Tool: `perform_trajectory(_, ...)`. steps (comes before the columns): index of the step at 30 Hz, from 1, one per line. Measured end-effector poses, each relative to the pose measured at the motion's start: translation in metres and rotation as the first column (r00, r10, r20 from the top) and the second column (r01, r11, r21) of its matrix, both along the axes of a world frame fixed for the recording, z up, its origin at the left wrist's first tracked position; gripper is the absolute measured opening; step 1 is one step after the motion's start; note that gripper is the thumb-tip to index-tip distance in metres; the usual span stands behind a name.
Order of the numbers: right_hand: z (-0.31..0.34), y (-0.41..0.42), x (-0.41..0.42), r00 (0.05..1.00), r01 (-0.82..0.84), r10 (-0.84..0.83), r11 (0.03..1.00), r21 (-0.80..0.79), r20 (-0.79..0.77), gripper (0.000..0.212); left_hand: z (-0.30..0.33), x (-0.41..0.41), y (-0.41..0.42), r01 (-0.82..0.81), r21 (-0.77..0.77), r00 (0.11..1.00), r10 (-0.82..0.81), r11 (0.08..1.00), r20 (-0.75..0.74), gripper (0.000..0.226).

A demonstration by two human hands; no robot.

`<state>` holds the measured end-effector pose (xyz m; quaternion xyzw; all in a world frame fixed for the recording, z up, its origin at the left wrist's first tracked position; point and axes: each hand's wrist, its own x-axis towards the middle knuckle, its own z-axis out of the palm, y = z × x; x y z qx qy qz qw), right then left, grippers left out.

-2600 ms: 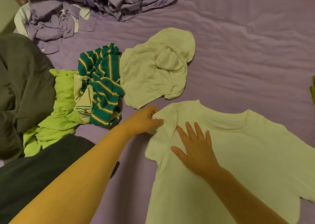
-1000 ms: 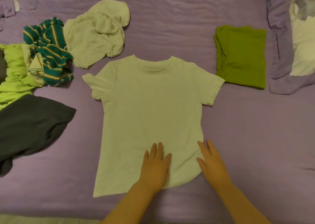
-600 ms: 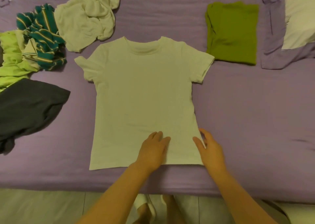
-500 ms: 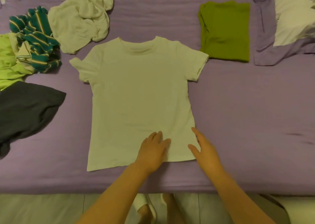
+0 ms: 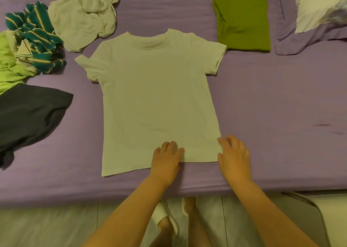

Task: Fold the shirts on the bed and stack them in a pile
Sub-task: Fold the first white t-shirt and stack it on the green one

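Bedsheet of wrinkled purple cotton (image 5: 272, 100) covers the bed, and a plain white short-sleeved T-shirt (image 5: 155, 96) lies flat on it, collar away from the person, both sleeves out to the sides, hem near the bed's front edge. The left hand (image 5: 166, 160) rests palm down on the hem, a little right of its middle, fingers together and only slightly bent — pressing, not pinching. The right hand (image 5: 233, 158) sits at the shirt's lower right corner with its fingers curled at the side seam (whether they actually pinch the cloth I cannot tell).

Beyond the shirt's right sleeve, just beside it, lies a neatly folded olive-green shirt (image 5: 243, 19), the only folded piece. To its right is a white pillow with a purple border (image 5: 317, 12). Unfolded clothes lie on the left: a crumpled cream shirt (image 5: 84, 19) near the white shirt's left shoulder, a teal shirt with cream stripes (image 5: 37, 38), a bright lime-green garment (image 5: 9, 64) partly beneath it, and a dark grey garment (image 5: 30, 117) nearer the bed's edge — well apart from the white shirt.
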<state>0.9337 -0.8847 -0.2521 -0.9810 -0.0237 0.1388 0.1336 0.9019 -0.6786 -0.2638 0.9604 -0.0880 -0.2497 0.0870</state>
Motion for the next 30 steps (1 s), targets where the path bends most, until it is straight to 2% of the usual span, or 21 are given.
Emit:
perform_trajectory(2, -0.009, 0.011, -0.002, 0.950, -0.285, 0.282, 0.958, 0.006, 0.132, 0.043, -0.011, 0.000, 0.006, 0.028, 0.012, 0.994, -0.029, 1.000, 0.107, 0.056)
perform_trajectory(4, -0.022, 0.025, -0.008, 0.895, -0.442, 0.433, 0.894, 0.073, 0.106, 0.046, -0.019, 0.001, 0.012, 0.048, -0.059, 0.988, -0.039, 0.997, 0.150, 0.045)
perform_trajectory(6, -0.030, 0.034, -0.011, 0.895, -0.444, 0.446, 0.892, 0.086, -0.005, 0.047, -0.021, 0.003, 0.015, -0.001, -0.155, 0.994, 0.018, 0.988, 0.107, 0.034)
perform_trajectory(7, -0.035, 0.037, -0.010, 0.903, -0.427, 0.430, 0.902, 0.071, -0.028, 0.039, -0.020, 0.006, 0.016, -0.062, -0.186, 0.996, 0.072, 0.981, 0.049, 0.031)
perform_trajectory(9, -0.033, 0.042, 0.002, 0.925, -0.366, 0.370, 0.929, 0.059, -0.081, 0.010, -0.019, 0.014, 0.022, -0.242, -0.262, 0.969, 0.218, 0.934, -0.115, 0.027)
perform_trajectory(11, -0.031, 0.044, 0.018, 0.915, -0.343, 0.339, 0.939, 0.020, -0.218, 0.023, -0.014, 0.026, 0.029, -0.371, -0.318, 0.912, 0.278, 0.873, -0.301, 0.025)
perform_trajectory(13, -0.031, 0.045, 0.029, 0.878, -0.412, 0.380, 0.910, -0.054, -0.291, 0.021, -0.008, 0.036, 0.035, -0.436, -0.364, 0.858, 0.258, 0.823, -0.443, 0.025)
perform_trajectory(17, -0.026, 0.052, 0.034, 0.840, -0.446, 0.371, 0.888, -0.114, -0.397, 0.019, -0.009, 0.041, 0.040, -0.559, -0.380, 0.786, 0.326, 0.737, -0.525, 0.029)
perform_trajectory(18, -0.023, 0.054, 0.034, 0.850, -0.455, 0.390, 0.882, -0.123, -0.353, 0.018, -0.010, 0.039, 0.040, -0.566, -0.383, 0.786, 0.339, 0.730, -0.517, 0.031)
perform_trajectory(19, -0.020, 0.056, 0.032, 0.859, -0.467, 0.422, 0.878, -0.105, -0.289, 0.016, -0.010, 0.036, 0.041, -0.524, -0.370, 0.818, 0.332, 0.767, -0.471, 0.032)
perform_trajectory(21, -0.015, 0.055, 0.025, 0.843, -0.510, 0.498, 0.860, -0.006, -0.203, 0.031, -0.012, 0.026, 0.044, -0.322, -0.232, 0.928, 0.258, 0.918, -0.271, 0.035)
perform_trajectory(23, -0.009, 0.055, 0.017, 0.714, -0.646, 0.622, 0.763, 0.041, -0.322, 0.049, -0.010, 0.015, 0.045, -0.164, -0.078, 0.986, 0.162, 0.983, -0.038, 0.042)
perform_trajectory(24, -0.008, 0.055, 0.014, 0.652, -0.685, 0.645, 0.726, 0.053, -0.399, 0.049, -0.009, 0.012, 0.043, -0.160, -0.065, 0.987, 0.161, 0.985, 0.002, 0.043)
perform_trajectory(25, -0.007, 0.057, 0.012, 0.633, -0.677, 0.623, 0.733, 0.061, -0.459, 0.047, -0.008, 0.010, 0.041, -0.188, -0.077, 0.982, 0.187, 0.979, -0.021, 0.044)
perform_trajectory(27, -0.003, 0.065, 0.016, 0.693, -0.603, 0.564, 0.795, 0.066, -0.450, 0.040, -0.004, 0.011, 0.038, -0.279, -0.106, 0.954, 0.263, 0.954, -0.147, 0.043)
perform_trajectory(28, -0.002, 0.069, 0.019, 0.734, -0.574, 0.551, 0.816, 0.069, -0.397, 0.037, -0.002, 0.013, 0.037, -0.299, -0.093, 0.942, 0.278, 0.950, -0.187, 0.042)
perform_trajectory(30, -0.003, 0.077, 0.026, 0.762, -0.586, 0.588, 0.804, 0.098, -0.272, 0.031, 0.000, 0.018, 0.038, -0.296, -0.077, 0.951, 0.286, 0.952, -0.119, 0.040)
